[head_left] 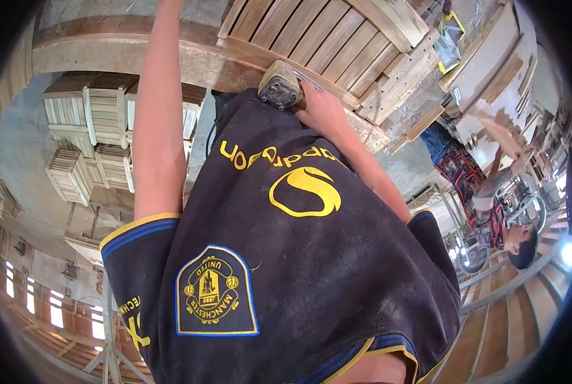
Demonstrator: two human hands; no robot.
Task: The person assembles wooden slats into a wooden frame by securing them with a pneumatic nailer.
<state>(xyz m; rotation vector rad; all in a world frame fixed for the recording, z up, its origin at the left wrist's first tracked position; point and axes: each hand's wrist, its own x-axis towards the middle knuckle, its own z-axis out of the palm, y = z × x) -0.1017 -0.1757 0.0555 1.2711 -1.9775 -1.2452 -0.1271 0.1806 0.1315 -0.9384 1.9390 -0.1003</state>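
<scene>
My right hand (322, 110) is closed around a mallet-like tool (281, 88) held against the front of my dark shirt (286, 256). The tool's blocky head has tan sides and a dark, battered end; its handle is mostly hidden by my fingers. Just beyond that hand lies a slatted wooden panel (321, 38) with a frame around parallel slats. My left arm (159, 121) stretches forward across the wooden beam, and its hand is cut off by the top edge of the view.
Stacks of slatted wooden panels (100, 121) stand on the floor to the left. Another person (484, 198) is at the right, near boards (500, 83). A yellow-edged item (450, 43) lies at upper right. A thick wooden beam (113, 54) runs in front of me.
</scene>
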